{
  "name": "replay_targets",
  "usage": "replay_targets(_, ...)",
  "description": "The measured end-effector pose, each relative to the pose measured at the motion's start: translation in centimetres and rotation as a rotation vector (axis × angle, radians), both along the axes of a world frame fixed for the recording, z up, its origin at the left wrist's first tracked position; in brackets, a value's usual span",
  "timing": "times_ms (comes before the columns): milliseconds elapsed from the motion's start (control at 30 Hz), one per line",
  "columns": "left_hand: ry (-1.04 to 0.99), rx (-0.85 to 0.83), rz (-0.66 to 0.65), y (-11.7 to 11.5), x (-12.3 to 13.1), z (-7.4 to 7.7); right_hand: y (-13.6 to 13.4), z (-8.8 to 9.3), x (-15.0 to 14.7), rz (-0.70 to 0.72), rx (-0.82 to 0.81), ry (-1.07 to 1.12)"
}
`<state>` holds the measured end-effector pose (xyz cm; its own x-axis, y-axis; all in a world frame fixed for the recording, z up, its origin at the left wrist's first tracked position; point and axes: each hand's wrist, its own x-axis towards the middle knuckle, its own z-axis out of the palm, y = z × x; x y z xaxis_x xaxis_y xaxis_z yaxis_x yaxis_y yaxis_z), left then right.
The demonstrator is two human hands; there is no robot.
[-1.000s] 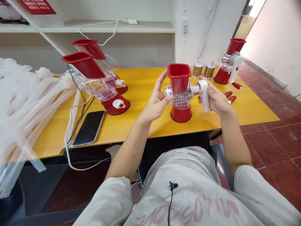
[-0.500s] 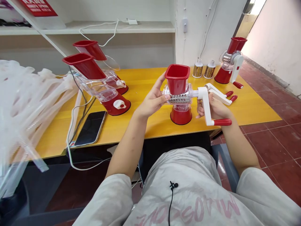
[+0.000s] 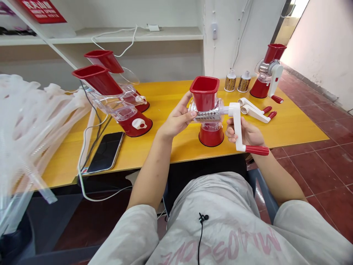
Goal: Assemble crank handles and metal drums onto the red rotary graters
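In front of me a rotary grater [image 3: 204, 96] stands upright on its red base, with a red hopper, a clear body and a metal drum inside. My left hand [image 3: 180, 117] clasps the left end of the clear body, thumb in front and fingers behind. A white crank handle [image 3: 236, 125] with a red grip sits on the drum's shaft at the right. Curled around the crank's white arm is my right hand [image 3: 245, 133], its fingers partly hidden behind it. Two loose crank handles [image 3: 256, 111] lie just beyond that hand.
Two graters without cranks [image 3: 136, 123] stand at the left, near a phone [image 3: 106, 151], cables and a heap of clear plastic pieces [image 3: 41, 121]. Two grater drums [image 3: 237, 81] and a complete grater [image 3: 271, 70] stand at the table's [image 3: 298, 129] far right.
The right hand has shifted slightly left and down along the crank arm, and the crank's lower end has dropped a little. My left hand keeps its hold on the grater body.
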<state>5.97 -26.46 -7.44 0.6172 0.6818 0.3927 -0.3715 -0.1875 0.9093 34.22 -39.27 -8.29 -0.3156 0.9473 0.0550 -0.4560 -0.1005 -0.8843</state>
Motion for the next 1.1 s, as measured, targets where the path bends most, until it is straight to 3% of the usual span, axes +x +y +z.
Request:
replay_targets(233,0.015,0.008,-0.011,0.1,-0.2,0.0,0.5,-1.5,0.2,0.167,0.026,0.068)
replay_targets(567,0.027,-0.024,-0.006,0.1,-0.1,0.2,0.7,-2.4,0.5,0.165,0.047,0.14)
replay_targets(800,0.067,-0.01,-0.102,0.9,-0.7,0.5,0.6,-2.1,0.5,0.27,0.113,0.233)
replay_targets(1100,0.061,-0.028,-0.098,0.6,-0.3,0.9,-2.0,0.1,-3.1,0.085,-0.069,0.352)
